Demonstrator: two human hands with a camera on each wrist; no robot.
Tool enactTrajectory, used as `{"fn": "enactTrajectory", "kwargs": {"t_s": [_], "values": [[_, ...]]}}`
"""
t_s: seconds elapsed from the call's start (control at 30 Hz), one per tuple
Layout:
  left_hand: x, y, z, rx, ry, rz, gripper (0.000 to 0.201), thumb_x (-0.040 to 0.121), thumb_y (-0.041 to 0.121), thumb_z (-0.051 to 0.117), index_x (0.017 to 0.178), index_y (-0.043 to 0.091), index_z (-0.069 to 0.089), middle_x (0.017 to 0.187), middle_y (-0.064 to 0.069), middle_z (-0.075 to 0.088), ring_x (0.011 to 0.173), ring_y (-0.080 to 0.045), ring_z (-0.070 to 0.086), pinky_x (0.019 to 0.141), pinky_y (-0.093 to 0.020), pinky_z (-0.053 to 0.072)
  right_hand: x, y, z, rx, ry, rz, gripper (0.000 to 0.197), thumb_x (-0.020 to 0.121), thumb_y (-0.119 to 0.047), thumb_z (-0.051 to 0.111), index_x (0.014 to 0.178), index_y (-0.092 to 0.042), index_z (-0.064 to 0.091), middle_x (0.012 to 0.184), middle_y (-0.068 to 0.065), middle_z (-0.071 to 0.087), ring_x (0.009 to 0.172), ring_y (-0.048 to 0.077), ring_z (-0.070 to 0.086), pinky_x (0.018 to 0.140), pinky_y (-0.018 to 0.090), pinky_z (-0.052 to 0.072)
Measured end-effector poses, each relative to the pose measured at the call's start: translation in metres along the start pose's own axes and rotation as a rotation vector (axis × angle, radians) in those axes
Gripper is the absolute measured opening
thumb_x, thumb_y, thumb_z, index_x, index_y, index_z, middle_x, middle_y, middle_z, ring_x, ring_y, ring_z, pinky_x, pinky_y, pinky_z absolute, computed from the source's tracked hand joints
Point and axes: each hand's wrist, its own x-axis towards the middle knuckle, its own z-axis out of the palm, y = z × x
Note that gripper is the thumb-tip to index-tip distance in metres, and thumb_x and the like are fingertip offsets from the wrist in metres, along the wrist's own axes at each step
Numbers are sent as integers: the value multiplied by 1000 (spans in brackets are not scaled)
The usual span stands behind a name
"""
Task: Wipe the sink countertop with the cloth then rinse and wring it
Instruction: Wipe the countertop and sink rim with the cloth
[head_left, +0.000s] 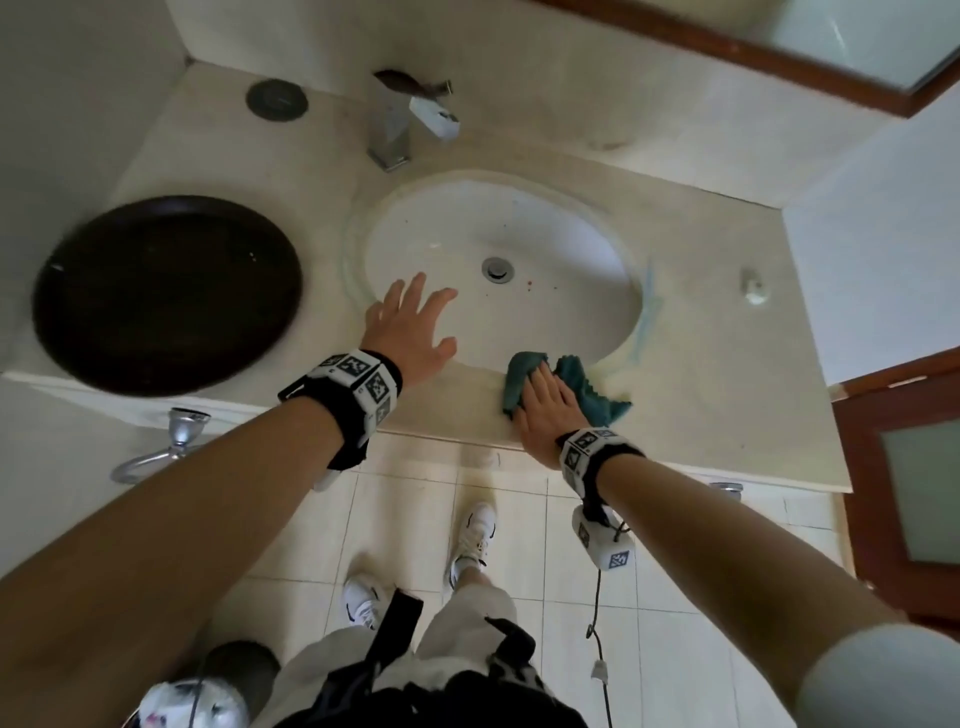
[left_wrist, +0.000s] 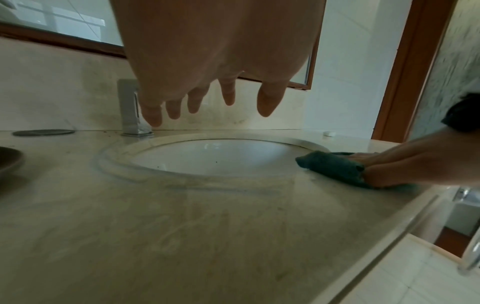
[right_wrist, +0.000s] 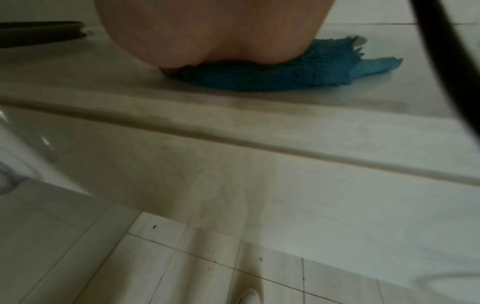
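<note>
A teal cloth lies on the beige countertop at its front edge, just before the front right rim of the white oval sink. My right hand presses flat on the cloth with straight fingers; one fold curls up past the fingertips. In the left wrist view the cloth shows under the right hand. The right wrist view has the palm on top of the cloth. My left hand hovers open, fingers spread, over the sink's front left rim and holds nothing.
A square chrome faucet stands behind the sink. A large dark round tray fills the counter's left end, with a small dark disc behind it. A small white item lies at the right. A towel ring hangs below the counter.
</note>
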Motion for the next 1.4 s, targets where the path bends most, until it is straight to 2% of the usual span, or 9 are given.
{"fn": "enactTrajectory", "kwargs": {"t_s": [0.13, 0.27, 0.57, 0.73, 0.97, 1.07, 1.2, 1.4], "values": [[17, 17, 13, 18, -25, 21, 65, 91, 43, 47, 148, 36, 18, 163, -4, 0, 149, -29, 0, 117, -50, 10, 3, 47, 0, 10, -27, 108, 58, 103, -32, 20, 153, -6, 3, 162, 10, 0, 150, 24, -6, 120, 34, -3], [39, 39, 27, 37, -52, 35, 64, 91, 43, 46, 148, 36, 17, 163, -5, 1, 149, -30, 1, 117, -51, 11, 10, 99, -7, 43, -54, 184, 59, 103, -32, 18, 153, -7, -2, 162, 9, -8, 149, 21, -11, 119, 32, -5], [112, 103, 49, 37, -92, 31, 63, 93, 43, 44, 149, 35, 17, 163, -6, 1, 149, -31, 1, 116, -51, 11, 63, 207, -34, 45, -50, 211, 60, 102, -32, 16, 153, -7, -5, 162, 8, -11, 149, 20, -14, 120, 33, -4], [144, 126, 49, 9, -73, 19, 61, 91, 42, 47, 146, 35, 21, 161, -6, 8, 148, -32, 5, 115, -52, 14, 95, 244, -54, 67, -45, 216, 60, 102, -32, 15, 153, -7, -6, 162, 8, -11, 149, 19, -14, 120, 33, -4], [142, 125, 45, 19, -65, 44, 61, 91, 42, 48, 146, 34, 22, 160, -4, 10, 148, -33, 5, 115, -52, 14, 91, 237, -50, 79, -21, 235, 61, 102, -32, 16, 153, -5, -5, 162, 9, -9, 149, 21, -12, 121, 34, -3], [134, 120, 43, 42, -78, 73, 61, 91, 43, 47, 146, 34, 22, 160, -5, 7, 147, -33, 7, 115, -52, 15, 66, 212, -37, 84, -29, 210, 62, 101, -33, 17, 153, -6, -5, 162, 10, -10, 149, 22, -13, 121, 36, -3], [126, 121, 45, 64, -62, 168, 62, 88, 45, 48, 143, 32, 25, 157, -6, 13, 144, -33, 15, 111, -55, 25, 21, 168, -15, 97, -62, 194, 63, 101, -34, 18, 153, -6, -5, 161, 11, -11, 148, 23, -14, 120, 36, -4], [127, 139, 41, 42, -100, 208, 62, 90, 43, 47, 146, 33, 21, 162, -7, 4, 148, -33, 5, 115, -55, 18, 5, 152, -11, 109, -72, 218, 62, 102, -33, 18, 153, -6, -5, 162, 11, -11, 148, 24, -16, 120, 36, -5]]}}
